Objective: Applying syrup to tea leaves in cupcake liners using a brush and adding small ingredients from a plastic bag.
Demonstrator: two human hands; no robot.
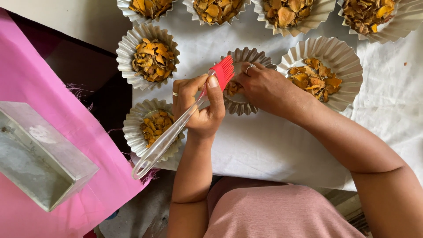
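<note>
Landmark for all positions: the central fluted foil cup on the white cloth. The left hand sat just to the near-left of this cup, fingers curled tight around a pastry brush; thumb and forefinger pinched the clear plastic handle close under the head. The red silicone bristles lay against the cup's left rim, and the handle slanted away from the cup toward the person, its looped end past the cloth's edge. The right hand rested on the cup's right side, covering much of it, fingers bent narrow over the rim and into the cup, touching the yellow-orange dried pieces inside; whether they pinched a piece could not be told. A ring showed on one finger of each hand. Filled cups of the same dried pieces stood around the central cup: one just right, one upper left, one lower left partly under the brush handle, and a row of four beyond it. Well left of the cup, a rectangular metal tin lay on pink cloth.
</note>
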